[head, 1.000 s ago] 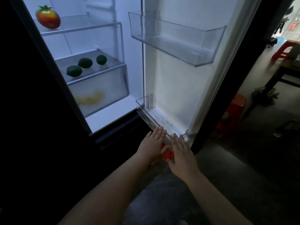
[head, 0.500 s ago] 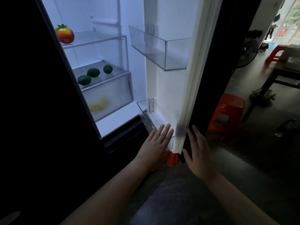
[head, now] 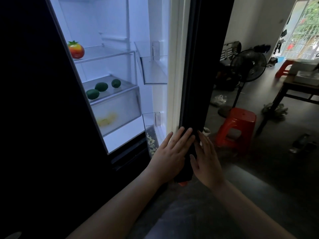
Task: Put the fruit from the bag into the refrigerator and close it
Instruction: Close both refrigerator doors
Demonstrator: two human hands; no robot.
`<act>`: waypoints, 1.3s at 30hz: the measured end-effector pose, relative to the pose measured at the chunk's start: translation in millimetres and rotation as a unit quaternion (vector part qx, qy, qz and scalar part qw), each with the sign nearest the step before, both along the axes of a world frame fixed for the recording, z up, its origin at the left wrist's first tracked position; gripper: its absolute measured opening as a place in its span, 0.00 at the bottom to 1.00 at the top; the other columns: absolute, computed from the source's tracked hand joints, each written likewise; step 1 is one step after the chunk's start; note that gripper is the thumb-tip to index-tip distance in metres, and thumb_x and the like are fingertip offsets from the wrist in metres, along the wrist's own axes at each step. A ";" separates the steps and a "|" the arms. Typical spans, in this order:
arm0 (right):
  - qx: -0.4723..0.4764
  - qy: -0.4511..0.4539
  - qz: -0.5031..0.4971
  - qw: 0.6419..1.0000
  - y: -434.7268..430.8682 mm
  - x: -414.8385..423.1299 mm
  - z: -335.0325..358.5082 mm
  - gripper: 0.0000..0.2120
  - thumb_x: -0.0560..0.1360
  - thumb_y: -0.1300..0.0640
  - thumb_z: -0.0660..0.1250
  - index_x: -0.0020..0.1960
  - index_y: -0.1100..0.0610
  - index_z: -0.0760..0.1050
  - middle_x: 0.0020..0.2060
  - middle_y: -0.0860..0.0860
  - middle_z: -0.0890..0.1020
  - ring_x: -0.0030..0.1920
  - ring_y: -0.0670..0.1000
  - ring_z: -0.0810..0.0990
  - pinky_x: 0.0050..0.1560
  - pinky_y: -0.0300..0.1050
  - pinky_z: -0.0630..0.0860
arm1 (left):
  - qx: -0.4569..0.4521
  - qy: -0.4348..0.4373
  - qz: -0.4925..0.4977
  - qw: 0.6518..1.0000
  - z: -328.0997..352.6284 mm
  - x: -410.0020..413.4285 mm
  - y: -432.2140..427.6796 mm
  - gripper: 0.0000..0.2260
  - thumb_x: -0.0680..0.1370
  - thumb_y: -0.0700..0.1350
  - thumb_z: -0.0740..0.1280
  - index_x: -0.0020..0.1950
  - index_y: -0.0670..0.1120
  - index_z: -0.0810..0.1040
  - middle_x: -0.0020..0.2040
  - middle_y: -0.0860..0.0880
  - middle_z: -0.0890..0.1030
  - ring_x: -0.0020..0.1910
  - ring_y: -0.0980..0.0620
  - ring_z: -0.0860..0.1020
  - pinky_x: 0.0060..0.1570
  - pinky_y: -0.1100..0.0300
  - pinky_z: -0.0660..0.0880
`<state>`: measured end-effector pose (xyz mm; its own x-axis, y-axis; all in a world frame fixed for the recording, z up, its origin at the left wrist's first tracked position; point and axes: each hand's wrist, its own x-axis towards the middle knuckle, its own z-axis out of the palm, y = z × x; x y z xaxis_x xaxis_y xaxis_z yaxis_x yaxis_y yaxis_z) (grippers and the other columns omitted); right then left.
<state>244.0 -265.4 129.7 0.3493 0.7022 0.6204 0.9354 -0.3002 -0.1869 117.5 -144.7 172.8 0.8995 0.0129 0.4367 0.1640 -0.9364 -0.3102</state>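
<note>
The refrigerator door stands partly open, seen almost edge-on. My left hand lies flat against the door's lower inner edge, fingers spread. On the dark outer side, my right hand presses flat against it. Neither hand holds anything. Inside the lit compartment a red-and-yellow fruit sits on the upper glass shelf. Three dark green fruits rest on the shelf above the drawer. Yellow fruit shows faintly through the drawer front. A small orange thing peeks out below the door's bottom corner.
A red plastic stool stands just right of the door. Behind it are a black floor fan and a dark wooden table with white things on top. Clear door bins face the shelves. Another red stool stands farther back.
The door has swung further toward shut, from showing its inner face to nearly edge-on. My right hand moved from the inner side to the outer face; my left stayed on the edge.
</note>
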 end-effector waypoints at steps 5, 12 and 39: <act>-0.020 0.016 0.024 0.999 7.5 -14.4 8.3 0.31 0.74 0.58 0.64 0.74 0.61 0.59 0.74 0.55 0.58 0.74 0.51 0.56 0.74 0.42 0.51 | -0.005 -0.006 0.052 0.999 -3.9 -9.3 7.7 0.31 0.75 0.51 0.59 0.75 0.40 0.59 0.77 0.44 0.57 0.76 0.46 0.50 0.73 0.47 0.53; 0.051 0.093 0.018 0.994 25.5 -25.2 19.5 0.32 0.75 0.58 0.64 0.75 0.61 0.55 0.74 0.56 0.58 0.74 0.51 0.54 0.72 0.46 0.55 | -0.005 -0.010 0.113 0.994 -5.2 -32.9 20.7 0.35 0.72 0.50 0.67 0.74 0.39 0.58 0.76 0.44 0.58 0.75 0.44 0.52 0.73 0.45 0.53; 0.013 0.054 0.251 0.967 158.1 -75.5 18.2 0.26 0.80 0.47 0.49 0.75 0.58 0.57 0.73 0.53 0.60 0.72 0.47 0.57 0.70 0.39 0.55 | -0.048 0.009 0.249 0.967 2.9 -114.8 110.1 0.33 0.75 0.51 0.62 0.77 0.45 0.54 0.77 0.44 0.57 0.76 0.45 0.52 0.70 0.45 0.61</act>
